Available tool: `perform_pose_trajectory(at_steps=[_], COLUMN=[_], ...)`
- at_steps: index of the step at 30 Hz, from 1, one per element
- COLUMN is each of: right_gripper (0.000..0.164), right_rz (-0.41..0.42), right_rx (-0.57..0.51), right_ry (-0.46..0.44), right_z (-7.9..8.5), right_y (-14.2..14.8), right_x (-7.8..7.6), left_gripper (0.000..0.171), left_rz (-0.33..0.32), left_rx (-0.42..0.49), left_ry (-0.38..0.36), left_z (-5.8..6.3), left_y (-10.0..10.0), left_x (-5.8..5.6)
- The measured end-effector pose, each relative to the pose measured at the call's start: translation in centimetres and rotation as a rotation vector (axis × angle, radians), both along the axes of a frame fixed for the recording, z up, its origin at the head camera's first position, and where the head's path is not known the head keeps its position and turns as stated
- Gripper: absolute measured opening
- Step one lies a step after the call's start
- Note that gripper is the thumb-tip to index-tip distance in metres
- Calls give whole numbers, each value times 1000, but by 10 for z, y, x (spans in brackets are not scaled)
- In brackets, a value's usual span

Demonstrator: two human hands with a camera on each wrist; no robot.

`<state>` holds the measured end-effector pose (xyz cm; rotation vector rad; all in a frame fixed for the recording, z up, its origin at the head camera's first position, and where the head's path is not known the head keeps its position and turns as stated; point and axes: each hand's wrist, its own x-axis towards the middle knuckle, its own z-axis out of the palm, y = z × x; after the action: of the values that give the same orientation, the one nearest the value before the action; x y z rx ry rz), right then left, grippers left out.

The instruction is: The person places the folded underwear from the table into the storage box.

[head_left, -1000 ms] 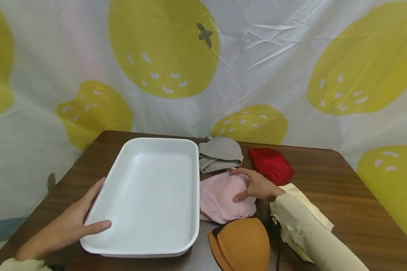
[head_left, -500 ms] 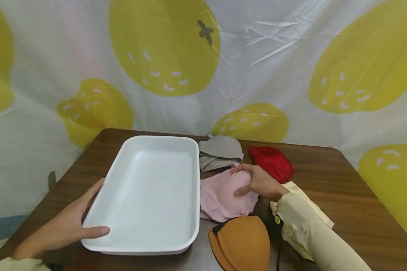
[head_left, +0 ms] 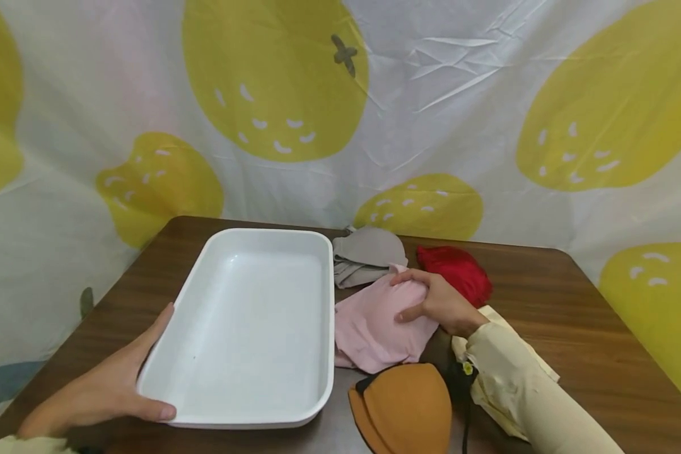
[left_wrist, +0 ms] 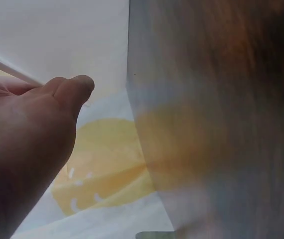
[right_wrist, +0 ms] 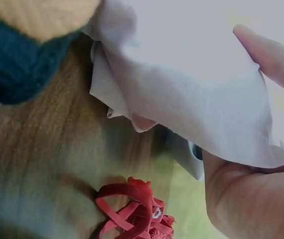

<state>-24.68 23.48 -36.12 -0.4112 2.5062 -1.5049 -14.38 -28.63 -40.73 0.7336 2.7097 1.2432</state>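
Note:
My left hand [head_left: 113, 384] grips the near left corner of a deep white tray [head_left: 261, 328], with the thumb by the near rim and the fingers along the outer left side. My right hand [head_left: 439, 302] holds a folded pale pink bra [head_left: 374, 321] to the tray's right, thumb and fingers around its edge. In the right wrist view the pink bra [right_wrist: 182, 84] stands raised at that edge, the thumb and fingers on its sides. Inside the tray there is only bare white surface.
Around the pink bra lie a grey bra [head_left: 374, 249] behind, a red bra [head_left: 454, 271] at back right and an orange-brown one [head_left: 411, 403] in front. Cream cloth [head_left: 496, 417] lies under the right sleeve. A patterned curtain [head_left: 295, 189] hangs behind the table.
My right hand has shifted slightly right and drawn the pink bra's upper right edge with it. The left thumb has slid from inside the tray to its near rim.

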Motion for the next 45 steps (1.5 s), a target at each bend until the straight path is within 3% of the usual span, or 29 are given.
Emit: perform_pose_trajectory(at_steps=[9, 13, 22, 32, 38, 45], right_gripper=[56, 53, 54, 52, 51, 47], right_rz=[-27, -43, -43, -4, -15, -25], right_rx=[4, -11, -131, -239, -241, -325], right_ry=[-2, -8, -14, -53, -35, -44], right_z=[10, 18, 32, 44, 60, 77], right_y=[6, 8, 6, -6, -15, -20], right_x=[2, 3, 8, 7, 3, -4], left_gripper=[133, 133, 134, 129, 130, 130], left_rz=[-76, -55, 17, 81, 76, 78], left_rx=[22, -6, -103, -162, -145, -146], left_ry=[1, -18, 46, -7, -18, -40], left_z=[5, 9, 15, 14, 13, 13], left_y=[-1, 0, 1, 2, 3, 2], left_x=[1, 2, 2, 4, 5, 4])
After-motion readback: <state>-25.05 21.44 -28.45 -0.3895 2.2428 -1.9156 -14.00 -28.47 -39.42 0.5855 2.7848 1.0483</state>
